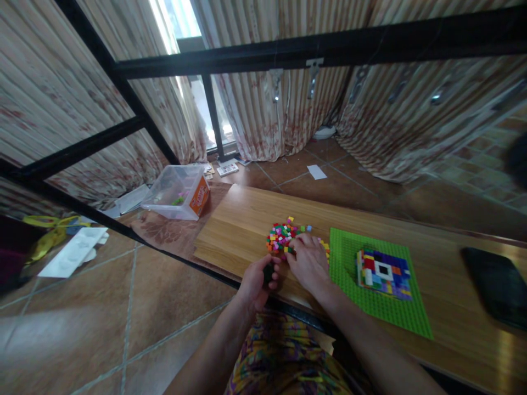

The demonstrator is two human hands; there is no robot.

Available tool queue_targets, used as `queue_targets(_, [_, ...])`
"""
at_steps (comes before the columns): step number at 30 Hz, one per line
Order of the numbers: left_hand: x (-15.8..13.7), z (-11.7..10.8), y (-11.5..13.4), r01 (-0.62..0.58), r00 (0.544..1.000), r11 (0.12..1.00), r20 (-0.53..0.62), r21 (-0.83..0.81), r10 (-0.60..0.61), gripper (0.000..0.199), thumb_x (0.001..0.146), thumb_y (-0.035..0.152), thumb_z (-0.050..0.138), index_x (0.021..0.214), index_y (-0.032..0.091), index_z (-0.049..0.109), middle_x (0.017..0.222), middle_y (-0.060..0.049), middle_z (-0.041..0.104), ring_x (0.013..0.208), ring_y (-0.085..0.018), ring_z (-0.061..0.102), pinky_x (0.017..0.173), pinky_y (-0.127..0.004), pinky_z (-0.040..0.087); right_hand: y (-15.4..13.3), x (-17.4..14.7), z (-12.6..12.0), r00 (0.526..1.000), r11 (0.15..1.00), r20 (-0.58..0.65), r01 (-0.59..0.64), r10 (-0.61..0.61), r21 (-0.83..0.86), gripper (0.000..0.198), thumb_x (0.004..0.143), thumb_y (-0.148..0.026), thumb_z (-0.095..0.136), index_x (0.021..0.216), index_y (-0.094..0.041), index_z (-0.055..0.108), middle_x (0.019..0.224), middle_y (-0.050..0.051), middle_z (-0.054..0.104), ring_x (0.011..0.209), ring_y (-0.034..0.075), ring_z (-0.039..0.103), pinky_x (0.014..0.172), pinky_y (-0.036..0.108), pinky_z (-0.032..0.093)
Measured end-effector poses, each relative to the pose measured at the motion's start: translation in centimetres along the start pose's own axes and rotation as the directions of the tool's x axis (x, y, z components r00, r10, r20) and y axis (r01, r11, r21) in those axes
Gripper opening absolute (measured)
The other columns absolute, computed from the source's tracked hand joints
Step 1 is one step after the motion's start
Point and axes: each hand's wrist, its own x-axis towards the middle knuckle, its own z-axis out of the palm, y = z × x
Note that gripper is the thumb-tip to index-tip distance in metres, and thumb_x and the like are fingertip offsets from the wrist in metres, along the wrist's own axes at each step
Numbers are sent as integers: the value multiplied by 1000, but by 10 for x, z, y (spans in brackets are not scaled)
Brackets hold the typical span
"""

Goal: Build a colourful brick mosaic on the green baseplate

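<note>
A pile of small, many-coloured toy building bricks point(280, 235) lies on the wooden tabletop. My right hand point(310, 263) is at the pile's right side, palm down, with its fingers bent together onto the bricks. Whatever is under its fingertips is too small to name. Just in front of the pile, my left hand point(253, 281) curls palm up around something dark point(268, 272), which I cannot make out. Right of my right hand, a green studded baseplate point(343, 258) bears a block-like build of coloured bricks point(383, 271) with a white square ring around a dark middle.
A black phone-like slab point(496, 282) lies at the table's right. On the floor to the left stands a clear plastic bin point(175, 189) with an orange label and a few bricks inside. Black metal bars point(263, 57) cross above and left of the wooden table point(230, 219).
</note>
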Motion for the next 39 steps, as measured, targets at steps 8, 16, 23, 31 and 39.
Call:
queue_targets(8, [5, -2, -1, -13, 1000, 1000, 13, 22, 12, 30, 87, 38, 55, 79, 11, 64, 65, -1, 55, 49, -6, 50, 38, -15, 33, 3, 1, -7, 997, 996, 4, 81, -81, 47, 10, 84, -24, 62, 90, -18, 66, 105, 9, 62, 102, 26, 51, 93, 41, 37])
queue_targets(16, [1, 5, -4, -219, 973, 955, 112, 200, 200, 31, 59, 35, 83, 71, 12, 65, 57, 4, 51, 45, -3, 40, 39, -14, 24, -1, -15, -30, 982, 880, 93, 102, -162, 464, 10, 87, -21, 54, 91, -21, 64, 88, 3, 67, 83, 18, 60, 77, 31, 44])
queue_targets(23, [-3, 9, -10, -238, 970, 944, 97, 227, 222, 36, 52, 36, 86, 71, 12, 68, 58, 3, 56, 45, -1, 39, 40, -14, 22, -1, -32, -14, 968, 403, 218, -251, 126, 880, 24, 81, -40, 61, 91, -19, 67, 75, 2, 67, 62, 14, 58, 55, 25, 46])
queue_targets(31, [-2, 11, -28, -205, 976, 964, 105, 169, 190, 34, 53, 35, 87, 69, 11, 68, 59, 0, 60, 45, -1, 38, 42, -14, 25, -8, -43, -18, 921, 159, 252, -308, 298, 938, 24, 72, -42, 70, 69, -19, 70, 55, -1, 62, 50, 12, 53, 46, 23, 43])
queue_targets(39, [-1, 25, -35, -153, 983, 972, 127, 177, 131, 32, 55, 33, 86, 67, 11, 66, 53, 3, 54, 42, -1, 33, 39, -15, 20, 6, -63, -16, 829, -170, 379, -339, 411, 925, 28, 64, -42, 79, 79, -19, 74, 62, 0, 66, 55, 11, 56, 48, 23, 48])
